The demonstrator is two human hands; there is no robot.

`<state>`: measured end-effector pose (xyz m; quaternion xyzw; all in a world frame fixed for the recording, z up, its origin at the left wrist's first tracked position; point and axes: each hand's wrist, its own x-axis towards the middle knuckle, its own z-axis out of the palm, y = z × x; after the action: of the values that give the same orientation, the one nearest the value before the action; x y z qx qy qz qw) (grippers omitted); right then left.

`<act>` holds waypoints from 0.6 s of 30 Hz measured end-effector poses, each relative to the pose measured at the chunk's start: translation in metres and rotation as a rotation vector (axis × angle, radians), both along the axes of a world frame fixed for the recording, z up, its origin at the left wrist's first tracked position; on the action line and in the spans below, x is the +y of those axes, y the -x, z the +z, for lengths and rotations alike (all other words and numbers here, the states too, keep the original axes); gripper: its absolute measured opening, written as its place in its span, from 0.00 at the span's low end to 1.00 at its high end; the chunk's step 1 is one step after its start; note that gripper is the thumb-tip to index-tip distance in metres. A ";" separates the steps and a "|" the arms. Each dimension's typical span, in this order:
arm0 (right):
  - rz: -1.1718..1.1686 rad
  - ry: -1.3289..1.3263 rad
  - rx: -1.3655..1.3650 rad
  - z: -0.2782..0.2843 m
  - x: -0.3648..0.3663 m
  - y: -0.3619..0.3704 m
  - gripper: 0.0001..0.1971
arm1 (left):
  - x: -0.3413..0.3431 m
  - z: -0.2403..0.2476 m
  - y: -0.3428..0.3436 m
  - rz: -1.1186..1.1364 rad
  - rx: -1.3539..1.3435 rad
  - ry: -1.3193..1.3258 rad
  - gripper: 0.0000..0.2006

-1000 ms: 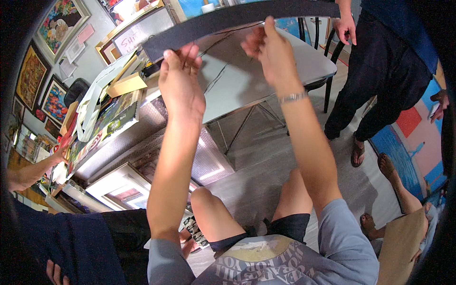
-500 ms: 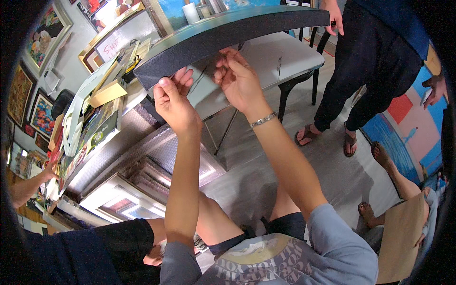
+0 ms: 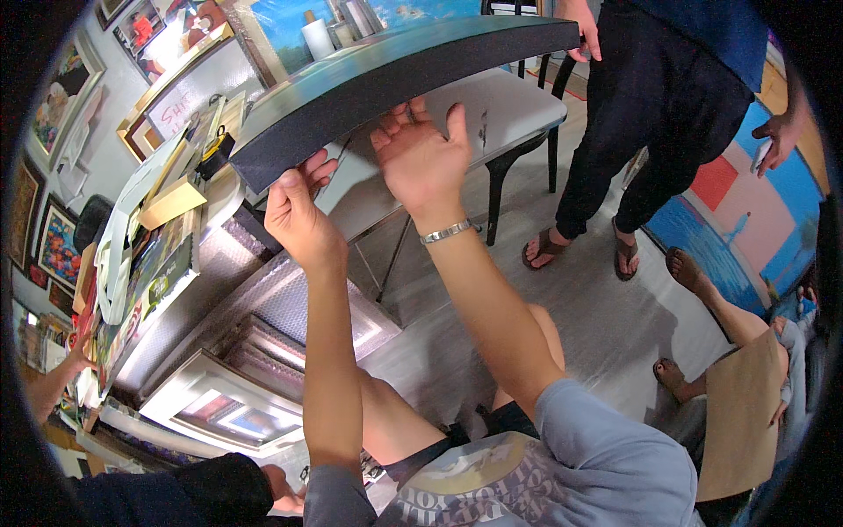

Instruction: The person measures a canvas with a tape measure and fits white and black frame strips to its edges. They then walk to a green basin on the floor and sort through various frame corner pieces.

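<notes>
The left hand (image 3: 303,224), left of centre, has thumb and fingers (image 3: 289,179) drawn close at the lower border of a broad panel (image 3: 386,85), just in from its left corner; whether they truly pinch it, I cannot tell. The right hand (image 3: 428,167) is spread palm up, fingers slightly bent and thumb well apart, the tips close under the same border, holding nothing.

The panel lies across the upper middle of the frame, its thick dark side facing the wearer and its blue-green face turned up. It looks stiff, its bow probably the lens's doing, and likely light for its breadth, though awkward alone. The matte side should give decent friction; the face is probably the fragile part, easily scuffed or dented. Best taken by the dark side from below, near both ends, with thumbs off the face.

Its visible long edge rises from the left corner, at left of centre, to the upper right, where a co-worker's hand (image 3: 583,33) is at the far end. Beneath and beyond the hands stands a white-topped table (image 3: 518,101).
</notes>
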<state>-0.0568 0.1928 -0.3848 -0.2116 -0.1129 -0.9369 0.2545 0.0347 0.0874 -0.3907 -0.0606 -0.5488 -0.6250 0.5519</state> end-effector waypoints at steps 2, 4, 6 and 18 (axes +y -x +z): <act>0.014 0.063 0.046 -0.001 -0.001 0.008 0.29 | 0.001 -0.001 0.000 -0.009 0.003 -0.004 0.18; 0.038 0.182 0.219 -0.004 -0.001 0.019 0.30 | 0.002 -0.002 0.002 -0.013 0.000 0.005 0.18; -0.028 0.046 0.026 0.008 -0.006 0.009 0.30 | -0.001 -0.004 -0.003 -0.006 -0.008 0.005 0.18; -0.107 -0.040 -0.002 0.010 -0.007 0.014 0.32 | -0.002 -0.007 -0.003 -0.040 -0.026 0.004 0.17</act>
<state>-0.0711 0.1860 -0.3750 -0.2114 -0.0829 -0.9514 0.2080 0.0378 0.0856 -0.3979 -0.0647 -0.5560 -0.6355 0.5319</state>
